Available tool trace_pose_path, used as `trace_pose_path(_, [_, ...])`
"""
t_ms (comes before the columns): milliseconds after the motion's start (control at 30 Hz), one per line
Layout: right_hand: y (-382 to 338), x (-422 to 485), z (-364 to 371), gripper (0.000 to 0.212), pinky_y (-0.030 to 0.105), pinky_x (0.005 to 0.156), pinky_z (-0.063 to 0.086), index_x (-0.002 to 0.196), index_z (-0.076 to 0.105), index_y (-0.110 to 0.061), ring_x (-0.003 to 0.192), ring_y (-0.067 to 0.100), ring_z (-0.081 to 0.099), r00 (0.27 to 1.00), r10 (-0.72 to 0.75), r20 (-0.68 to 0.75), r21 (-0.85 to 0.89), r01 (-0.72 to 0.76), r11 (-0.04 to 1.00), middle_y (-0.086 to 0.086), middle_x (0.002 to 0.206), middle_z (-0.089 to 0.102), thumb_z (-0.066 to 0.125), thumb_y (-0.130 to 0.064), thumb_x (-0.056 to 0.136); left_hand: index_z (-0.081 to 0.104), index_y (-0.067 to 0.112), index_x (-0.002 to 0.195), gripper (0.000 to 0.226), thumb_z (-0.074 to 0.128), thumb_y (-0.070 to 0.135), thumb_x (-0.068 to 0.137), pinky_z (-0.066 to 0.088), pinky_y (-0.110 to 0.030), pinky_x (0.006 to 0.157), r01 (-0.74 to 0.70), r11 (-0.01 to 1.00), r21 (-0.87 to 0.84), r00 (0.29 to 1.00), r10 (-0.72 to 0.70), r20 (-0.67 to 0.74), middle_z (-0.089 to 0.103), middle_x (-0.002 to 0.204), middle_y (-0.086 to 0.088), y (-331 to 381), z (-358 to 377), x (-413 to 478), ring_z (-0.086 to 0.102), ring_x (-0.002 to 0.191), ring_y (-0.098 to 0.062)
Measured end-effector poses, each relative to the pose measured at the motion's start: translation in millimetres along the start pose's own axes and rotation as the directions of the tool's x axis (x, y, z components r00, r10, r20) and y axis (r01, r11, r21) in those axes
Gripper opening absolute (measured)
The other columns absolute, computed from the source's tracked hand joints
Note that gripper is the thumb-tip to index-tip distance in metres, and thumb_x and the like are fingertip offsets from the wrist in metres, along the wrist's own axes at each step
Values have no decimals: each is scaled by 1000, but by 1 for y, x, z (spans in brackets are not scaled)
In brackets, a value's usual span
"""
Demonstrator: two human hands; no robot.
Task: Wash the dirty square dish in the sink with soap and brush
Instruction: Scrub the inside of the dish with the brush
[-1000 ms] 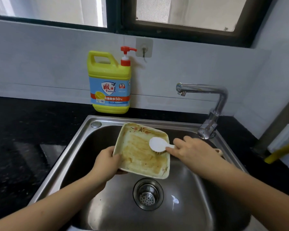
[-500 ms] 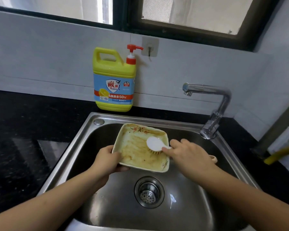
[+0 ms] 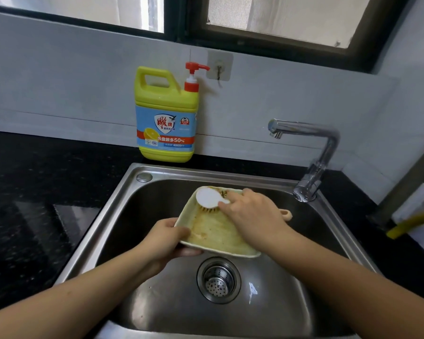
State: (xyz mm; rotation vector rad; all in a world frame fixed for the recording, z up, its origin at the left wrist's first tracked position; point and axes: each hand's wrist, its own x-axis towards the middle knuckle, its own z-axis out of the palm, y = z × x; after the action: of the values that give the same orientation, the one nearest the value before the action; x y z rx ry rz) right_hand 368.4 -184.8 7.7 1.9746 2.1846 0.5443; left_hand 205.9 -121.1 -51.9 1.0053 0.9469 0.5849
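The square dish [image 3: 213, 232] is held tilted inside the sink [image 3: 113, 223], above the basin floor and just behind the drain strainer [image 3: 218, 280]. Its inner face is coated with brown and yellow residue. The left hand [image 3: 165, 237] grips the dish at its near left edge, thumb on the inner face and fingers curled beneath. The right hand [image 3: 252, 216] is closed around the handle of the brush [image 3: 209, 198]; the round white head sits at the far corner of the dish with its bristles down against the surface. The tan end of the handle projects past the right side of that hand. A yellow soap bottle [image 3: 167, 118] with a red pump stands on the black counter [image 3: 34, 192] behind the sink, against the wall. The tap [image 3: 313, 152] is mounted at the right rear corner of the sink, with its spout pointing left. A hook [image 3: 219, 67] is fixed to the wall beside the pump.
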Motion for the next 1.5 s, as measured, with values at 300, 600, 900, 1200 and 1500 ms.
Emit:
trace_pose_path(300, [14, -17, -6, 27, 32, 64, 28, 120, 58, -20, 86, 21, 42, 991, 130, 36, -84, -126, 988, 1, 107, 53, 46, -15, 95, 60, -4, 93, 21, 40, -9, 90, 60, -32, 55, 11, 1000, 12, 1000, -11, -23, 67, 90, -23, 2, 0, 1, 70, 70, -29])
trace_pose_path(600, [0, 5, -2, 19, 30, 58, 26, 96, 70, -25, 81, 21, 52, 991, 134, -28, -52, -135, 989, -2, 89, 58, 66, -15, 81, 61, -5, 97, 23, 40, -10, 90, 61, -34, 57, 8, 997, 74, 999, -10, 33, 68, 86, -20, -1, 1, -1, 71, 67, -25])
trace_pose_path(900, [-2, 7, 2, 19, 30, 63, 28, 104, 64, -20, 85, 21, 45, 954, 277, -117, 16, -277, 961, 0, 98, 56, 53, -11, 90, 63, -4, 92, 24, 39, -9, 90, 60, -31, 54, -15, 998, 57, 999, 13, 36, 70, 79, -18, 1, 0, 2, 71, 64, -24])
trace_pose_path(1200, [-20, 9, 10, 45, 34, 89, 41, 134, 51, -38, 116, 23, 47, 979, 195, 55, 345, -202, 917, -1, 125, 52, 47, -14, 96, 59, -5, 95, 22, 39, -11, 89, 61, -34, 57, -6, 999, 43, 999, 8, -48, 66, 93, -25, 0, -3, 2, 69, 73, -31])
trace_pose_path(1500, [-15, 17, 15, 34, 31, 64, 35, 122, 58, -24, 97, 23, 48, 963, 265, -51, 146, -255, 956, 0, 112, 54, 44, -11, 94, 62, -4, 93, 25, 38, -11, 87, 61, -37, 60, -44, 996, 79, 998, 47, -36, 67, 87, -21, 0, 0, 1, 69, 73, -29])
